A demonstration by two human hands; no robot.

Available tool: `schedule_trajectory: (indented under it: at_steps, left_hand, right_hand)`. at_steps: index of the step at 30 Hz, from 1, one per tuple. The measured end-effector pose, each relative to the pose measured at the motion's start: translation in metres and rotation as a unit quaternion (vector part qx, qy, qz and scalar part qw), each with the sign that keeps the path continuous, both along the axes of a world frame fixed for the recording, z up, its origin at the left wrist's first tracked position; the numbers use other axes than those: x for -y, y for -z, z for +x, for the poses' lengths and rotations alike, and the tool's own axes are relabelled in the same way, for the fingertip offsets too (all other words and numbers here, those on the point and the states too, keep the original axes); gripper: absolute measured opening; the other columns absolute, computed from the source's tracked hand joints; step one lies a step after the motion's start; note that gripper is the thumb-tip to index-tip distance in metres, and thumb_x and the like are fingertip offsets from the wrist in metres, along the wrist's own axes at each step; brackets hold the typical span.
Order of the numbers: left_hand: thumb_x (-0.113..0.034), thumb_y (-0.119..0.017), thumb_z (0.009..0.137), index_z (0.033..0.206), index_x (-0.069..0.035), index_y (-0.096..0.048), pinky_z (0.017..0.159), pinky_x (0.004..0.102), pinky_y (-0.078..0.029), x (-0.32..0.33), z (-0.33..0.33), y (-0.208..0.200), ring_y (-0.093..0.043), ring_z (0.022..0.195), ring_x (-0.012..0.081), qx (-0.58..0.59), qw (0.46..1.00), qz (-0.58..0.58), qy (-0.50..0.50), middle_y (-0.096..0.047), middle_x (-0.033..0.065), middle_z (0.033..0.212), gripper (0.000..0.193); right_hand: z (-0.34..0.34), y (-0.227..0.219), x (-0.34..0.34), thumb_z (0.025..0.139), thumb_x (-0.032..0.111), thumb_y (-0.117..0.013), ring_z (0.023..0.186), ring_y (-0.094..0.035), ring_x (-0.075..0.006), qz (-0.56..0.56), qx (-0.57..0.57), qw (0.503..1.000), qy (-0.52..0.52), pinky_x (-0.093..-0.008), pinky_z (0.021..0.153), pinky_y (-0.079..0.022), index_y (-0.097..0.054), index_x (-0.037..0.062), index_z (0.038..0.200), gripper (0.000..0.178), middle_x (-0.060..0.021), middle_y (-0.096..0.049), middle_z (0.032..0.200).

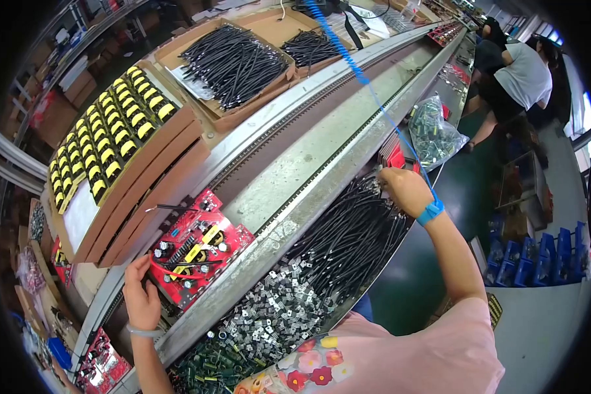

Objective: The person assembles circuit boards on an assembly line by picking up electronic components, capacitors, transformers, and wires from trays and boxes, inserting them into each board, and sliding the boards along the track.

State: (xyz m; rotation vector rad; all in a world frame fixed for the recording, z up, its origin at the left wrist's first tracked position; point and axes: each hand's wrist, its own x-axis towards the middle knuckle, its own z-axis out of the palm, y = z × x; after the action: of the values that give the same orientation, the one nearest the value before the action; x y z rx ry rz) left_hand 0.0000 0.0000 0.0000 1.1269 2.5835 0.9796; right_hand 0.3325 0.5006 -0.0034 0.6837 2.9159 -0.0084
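A red circuit board (pixel 226 246) lies on the conveyor line, carrying yellow-and-black transformers, capacitors and red and black wires. At its left edge is my left hand (pixel 142 299), thumb apart from the fingers, fingertips touching the board's corner. One black wire (pixel 171 207) with a bare metal end sticks out over the board's far side. To the right, my right hand (pixel 406 192) reaches into the far end of a heap of black wires (pixel 354 230). Its fingers are pinched together at the wire ends; the fingertips are partly hidden. A blue wrist strap (pixel 431 211) with a coiled cord is on that wrist.
Small metal-tabbed components (pixel 276 302) and green capacitors (pixel 210 364) lie heaped nearby. Stacked brown trays (pixel 157 177) of yellow transformers stand at left, a carton of black wires (pixel 233 65) behind the conveyor. A clear bag (pixel 433 134) lies beyond my right hand; another person (pixel 522 75) works farther off.
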Motion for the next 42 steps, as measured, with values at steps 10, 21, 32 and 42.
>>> schedule_trajectory:
  at_steps: [10,21,32,42]
  left_hand:
    - [0.018,-0.045,0.079,0.134,0.002,-0.051,0.109,0.0371,-0.046,-0.001,0.004,-0.004,-0.065,0.128,0.031,0.01,1.0,-0.001,-0.015,-0.067,0.0213,0.132,0.058]
    - [0.015,-0.048,0.081,0.135,0.002,-0.052,0.107,0.0394,-0.047,-0.003,0.01,-0.006,-0.064,0.128,0.0362,-0.001,1.0,0.008,-0.022,-0.066,0.0213,0.134,0.056]
    - [0.019,-0.046,0.076,0.131,0.002,-0.059,0.1,0.0384,-0.051,-0.011,0.019,-0.008,-0.064,0.118,0.0347,-0.011,0.997,0.048,-0.066,-0.067,0.0179,0.127,0.059]
    - [0.02,-0.045,0.074,0.129,0.005,-0.059,0.1,0.0391,-0.052,-0.014,0.019,-0.005,-0.066,0.118,0.0356,-0.012,0.996,0.06,-0.06,-0.065,0.0213,0.126,0.059]
  right_hand:
    - [-0.035,-0.049,0.028,0.091,-0.002,-0.075,0.087,-0.071,-0.013,-0.51,-0.302,0.79,0.158,-0.0268,0.08,-0.058,-0.073,-0.0062,0.106,0.016,-0.0082,-0.075,0.095]
    - [-0.223,-0.027,0.123,0.082,0.001,-0.08,0.087,-0.072,-0.0127,-0.563,-0.182,0.795,-0.131,-0.0294,0.081,-0.059,-0.076,-0.0009,0.098,0.017,-0.0081,-0.078,0.093]
    - [-0.263,0.001,0.129,0.079,-0.003,-0.081,0.094,-0.075,-0.0211,-0.457,-0.221,0.818,-0.269,-0.0329,0.084,-0.059,-0.08,0.0029,0.092,0.014,-0.0098,-0.079,0.1]
    - [-0.262,0.004,0.123,0.079,-0.003,-0.08,0.095,-0.075,-0.0244,-0.446,-0.214,0.821,-0.284,-0.0344,0.086,-0.06,-0.082,0.0047,0.097,0.02,-0.0096,-0.079,0.102]
